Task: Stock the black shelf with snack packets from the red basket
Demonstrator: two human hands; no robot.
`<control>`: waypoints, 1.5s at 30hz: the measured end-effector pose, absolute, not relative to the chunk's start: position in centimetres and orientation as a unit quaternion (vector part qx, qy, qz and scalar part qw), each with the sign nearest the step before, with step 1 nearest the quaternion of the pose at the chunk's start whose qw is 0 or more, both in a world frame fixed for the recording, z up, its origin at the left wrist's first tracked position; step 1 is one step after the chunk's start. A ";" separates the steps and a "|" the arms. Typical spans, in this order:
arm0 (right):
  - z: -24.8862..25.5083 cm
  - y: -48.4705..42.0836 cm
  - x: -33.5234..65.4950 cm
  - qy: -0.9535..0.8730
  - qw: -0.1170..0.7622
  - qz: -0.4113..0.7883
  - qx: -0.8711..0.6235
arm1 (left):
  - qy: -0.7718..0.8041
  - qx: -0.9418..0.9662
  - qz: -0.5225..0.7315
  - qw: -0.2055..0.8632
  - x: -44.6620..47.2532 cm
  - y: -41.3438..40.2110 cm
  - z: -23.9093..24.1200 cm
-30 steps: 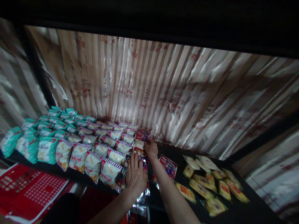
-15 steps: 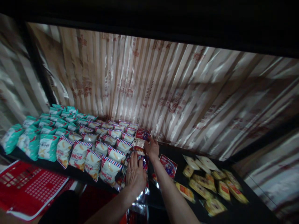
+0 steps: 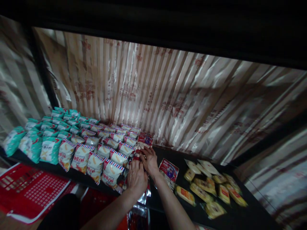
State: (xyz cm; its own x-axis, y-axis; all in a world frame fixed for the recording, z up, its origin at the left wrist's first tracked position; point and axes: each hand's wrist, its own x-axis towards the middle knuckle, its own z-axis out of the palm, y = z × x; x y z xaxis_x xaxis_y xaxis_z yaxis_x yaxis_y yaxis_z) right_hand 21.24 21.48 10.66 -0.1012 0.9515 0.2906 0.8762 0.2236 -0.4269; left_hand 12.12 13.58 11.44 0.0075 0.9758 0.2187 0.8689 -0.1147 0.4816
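A row of red and blue foil snack packets runs front to back beside the puffed snack bags. My left hand lies over the packets near the front, its fingers stretched forward and pressing down on them. Just behind and to the right, my right hand rests on the same row, fingers apart and slightly bent over the foil. The two hands nearly touch and hide much of the packets under them. Silver packet ends stick out in front of my left hand. Another red and blue packet lies flat right of my right forearm.
White bags with striped tops and turquoise bags stand in rows at left. Yellow packaged cakes lie at right on the black shelf. A red basket sits below. A dark beam crosses overhead.
My right hand has come forward from the back packet, closer to my left hand. My left hand has stayed over the row, its fingers bending a little more. The view has shifted slightly.
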 end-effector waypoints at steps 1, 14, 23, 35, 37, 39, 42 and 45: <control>10.7 21.4 21.2 -0.737 0.253 0.078 -0.622 | 0.658 0.700 0.252 0.113 12.0 13.6 11.6; 9.7 20.5 21.3 -0.770 0.223 0.091 -0.591 | 0.708 0.606 0.257 0.255 10.3 14.3 10.8; 7.4 21.2 22.5 -0.780 0.293 0.060 -0.549 | 0.716 0.573 0.276 0.287 10.2 15.5 10.8; 6.3 21.7 22.8 -0.782 0.333 0.054 -0.524 | 0.708 0.556 0.318 0.298 10.3 17.1 11.6; 6.2 21.7 22.8 -0.782 0.335 0.054 -0.523 | 0.714 0.537 0.324 0.311 10.2 17.4 12.0; 6.2 21.7 22.8 -0.781 0.338 0.053 -0.522 | 0.716 0.526 0.330 0.318 10.2 17.5 12.2; 6.2 21.7 22.8 -0.782 0.341 0.051 -0.520 | 0.719 0.520 0.333 0.319 10.3 17.6 12.3; 6.6 21.6 22.7 -0.782 0.331 0.056 -0.525 | 0.723 0.516 0.333 0.316 10.5 17.7 12.1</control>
State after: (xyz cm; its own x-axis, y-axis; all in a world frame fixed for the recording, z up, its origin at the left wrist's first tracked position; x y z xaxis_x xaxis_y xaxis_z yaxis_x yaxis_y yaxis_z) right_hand 22.70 21.59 6.56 -0.2295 0.8581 0.4594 0.7840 0.4427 -0.4351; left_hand 10.46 17.67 12.09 -0.2680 0.9565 -0.1150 0.5355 0.2471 0.8076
